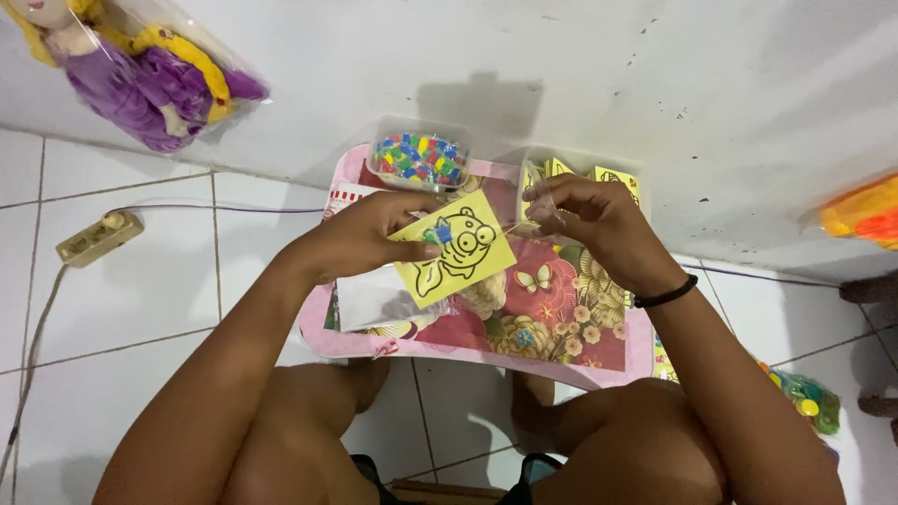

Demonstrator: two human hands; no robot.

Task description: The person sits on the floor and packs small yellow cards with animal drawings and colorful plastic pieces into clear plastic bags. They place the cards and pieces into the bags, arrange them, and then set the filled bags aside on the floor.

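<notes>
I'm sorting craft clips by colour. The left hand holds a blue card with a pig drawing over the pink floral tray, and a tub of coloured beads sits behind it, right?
Not quite: the card is yellow, not blue. The head view shows the left hand holding it over the pink floral tray, with the tub of coloured beads behind.

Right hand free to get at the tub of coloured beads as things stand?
Probably yes. The right hand is beside the bead tub, with nothing between them, but its fingers seem to pinch something small, so they look occupied.

2 hands [365, 238] [585, 220]; 1 yellow card [456, 246]; 2 tubs [421, 154] [580, 173]; 1 doll [140, 70]
</notes>
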